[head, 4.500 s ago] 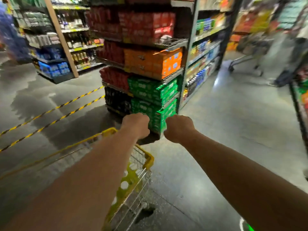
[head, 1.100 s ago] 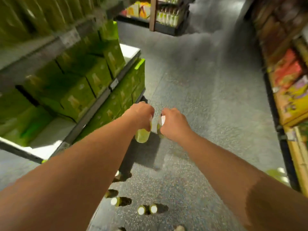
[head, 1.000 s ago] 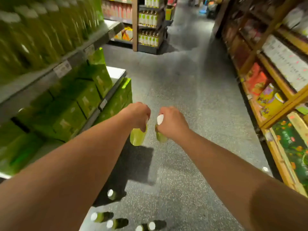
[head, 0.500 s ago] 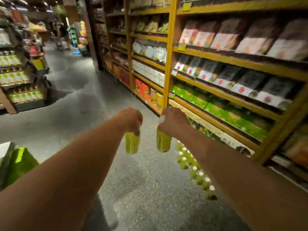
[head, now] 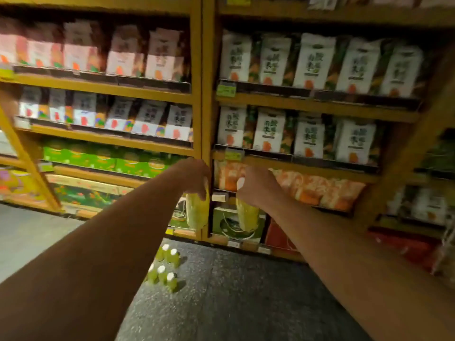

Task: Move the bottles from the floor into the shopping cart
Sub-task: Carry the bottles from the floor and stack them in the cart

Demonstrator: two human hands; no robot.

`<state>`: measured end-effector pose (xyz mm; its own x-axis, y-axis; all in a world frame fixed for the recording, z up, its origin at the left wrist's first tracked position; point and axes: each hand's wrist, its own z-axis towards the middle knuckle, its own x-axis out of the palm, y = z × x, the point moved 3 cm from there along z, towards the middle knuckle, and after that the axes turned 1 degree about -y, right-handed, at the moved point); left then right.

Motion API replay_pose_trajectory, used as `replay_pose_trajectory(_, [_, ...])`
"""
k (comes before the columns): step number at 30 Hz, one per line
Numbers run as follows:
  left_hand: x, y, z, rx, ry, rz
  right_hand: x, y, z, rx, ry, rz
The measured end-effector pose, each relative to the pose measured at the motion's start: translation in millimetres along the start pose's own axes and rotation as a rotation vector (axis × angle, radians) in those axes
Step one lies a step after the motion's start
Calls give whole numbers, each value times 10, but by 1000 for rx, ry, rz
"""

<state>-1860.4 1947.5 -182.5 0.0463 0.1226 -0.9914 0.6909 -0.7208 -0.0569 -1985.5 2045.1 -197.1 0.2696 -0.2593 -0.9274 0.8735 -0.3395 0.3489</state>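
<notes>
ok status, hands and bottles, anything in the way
Left hand and right hand each shut on a bottle, held upright. Five bottles on the floor. Cart not in view. Shelves dead ahead.

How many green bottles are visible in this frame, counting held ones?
7. One hangs from the left hand, one from the right hand; five white-capped bottles on the floor stand clustered near the left forearm, which may hide more.
</notes>
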Motion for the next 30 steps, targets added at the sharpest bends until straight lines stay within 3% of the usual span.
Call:
replay_pose_trajectory(6, [-26,-1607,1169,379,60,88,-541,-1579,92,354,-99,-40])
replay_pose_trajectory(14, [-49,-3509,2164,802,93,139,-1133,-3115,-272,801,-254,-113])
replay_pose_trajectory(22, [304,-5458,2193,1151,150,64,-1470,-4295,-1242,1205,-461,-112])
replay_pose_trajectory(30, [617,-7151,1763,1393,158,112,-1815,-5343,-2265,1387,-548,-135])
